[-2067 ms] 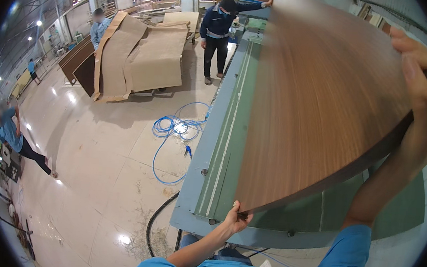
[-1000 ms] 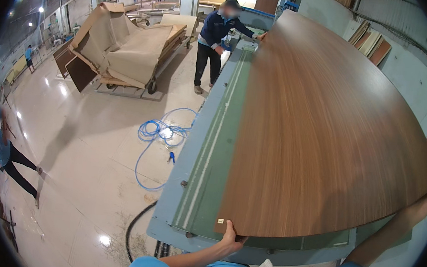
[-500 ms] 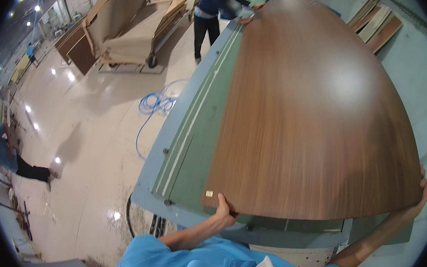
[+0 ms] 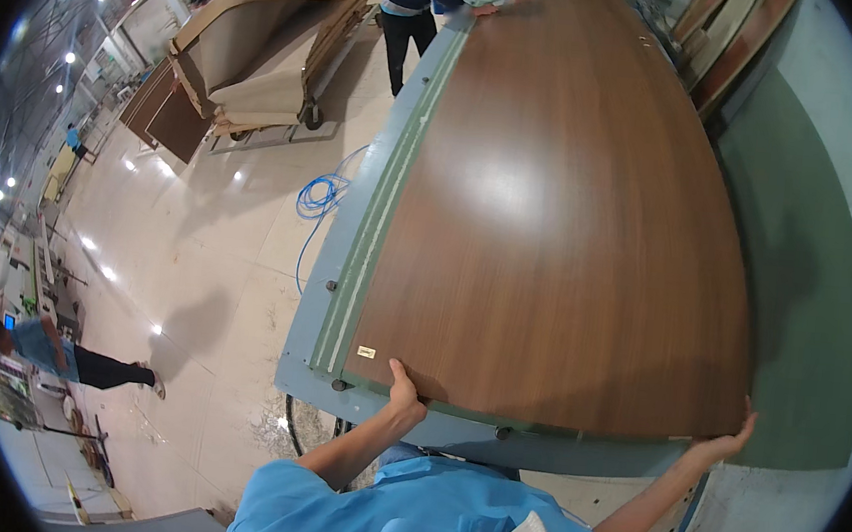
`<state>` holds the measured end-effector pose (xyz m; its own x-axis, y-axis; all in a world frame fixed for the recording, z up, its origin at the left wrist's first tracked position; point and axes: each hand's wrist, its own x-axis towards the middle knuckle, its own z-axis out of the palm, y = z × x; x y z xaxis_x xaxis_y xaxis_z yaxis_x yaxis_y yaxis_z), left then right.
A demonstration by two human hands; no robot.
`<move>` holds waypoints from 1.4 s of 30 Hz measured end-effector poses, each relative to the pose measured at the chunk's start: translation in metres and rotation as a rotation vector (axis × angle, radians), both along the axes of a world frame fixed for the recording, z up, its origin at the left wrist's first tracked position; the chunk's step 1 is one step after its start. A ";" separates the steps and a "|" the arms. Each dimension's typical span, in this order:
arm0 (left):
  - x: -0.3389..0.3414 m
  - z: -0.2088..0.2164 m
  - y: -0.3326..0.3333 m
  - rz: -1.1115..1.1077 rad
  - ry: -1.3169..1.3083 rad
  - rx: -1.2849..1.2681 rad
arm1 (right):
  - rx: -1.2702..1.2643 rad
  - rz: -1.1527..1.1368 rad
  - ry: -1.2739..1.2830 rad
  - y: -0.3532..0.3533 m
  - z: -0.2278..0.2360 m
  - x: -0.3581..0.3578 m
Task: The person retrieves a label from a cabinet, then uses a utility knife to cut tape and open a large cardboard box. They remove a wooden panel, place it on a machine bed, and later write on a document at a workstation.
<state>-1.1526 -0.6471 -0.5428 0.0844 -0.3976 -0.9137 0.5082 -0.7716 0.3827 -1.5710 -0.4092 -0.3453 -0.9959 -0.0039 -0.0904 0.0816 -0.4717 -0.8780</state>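
A large brown wood-grain panel [image 4: 563, 307] lies over a long grey table [image 4: 304, 356] with a green top. My left hand [image 4: 404, 396] pinches its near edge, thumb on top and the fingers hidden beneath. At the near right corner, my right hand [image 4: 727, 442] holds the panel's edge, its fingertips reaching up along the side. A small pale sticker [image 4: 366, 352] is on the panel to the left of my left hand. Across the table, a co-worker's hand [image 4: 485, 11] rests at the far left corner of the panel.
Dark round knobs [image 4: 339, 385] line the table's rim. A blue hose [image 4: 321, 196] lies coiled on the floor at the left. Beyond it stands a wheeled cart [image 4: 268, 114] stacked with boards. Another person [image 4: 69, 353] walks at the far left. Boards [image 4: 733, 50] lean at the back right.
The panel has shifted left across the table, nearer the left rim, uncovering green surface on the right. Both my hands moved left with it. The walking person at the left has moved right.
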 end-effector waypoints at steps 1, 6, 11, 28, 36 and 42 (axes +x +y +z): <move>0.001 0.000 0.000 0.004 -0.041 -0.014 | -0.007 -0.045 -0.067 0.006 -0.018 -0.004; 0.009 0.001 -0.004 0.028 -0.022 -0.093 | -0.018 -0.100 -0.219 0.017 -0.097 -0.022; 0.036 0.004 -0.009 0.021 -0.080 -0.276 | -0.050 -0.184 -0.405 0.015 -0.161 0.001; 0.069 -0.008 -0.047 0.138 0.040 -0.118 | -0.056 -0.196 -0.589 0.003 -0.213 0.032; 0.048 -0.007 -0.045 0.215 0.073 -0.157 | 0.013 -0.214 -0.599 -0.008 -0.195 0.024; 0.046 0.008 -0.069 0.100 0.069 -0.169 | 0.125 -0.291 -0.592 -0.017 -0.223 0.008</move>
<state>-1.1068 -0.7157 -0.5344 0.0705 -0.5387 -0.8395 0.6082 -0.6439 0.4642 -1.5626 -0.4261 -0.5679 -0.7371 0.3031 -0.6040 0.4512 -0.4447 -0.7737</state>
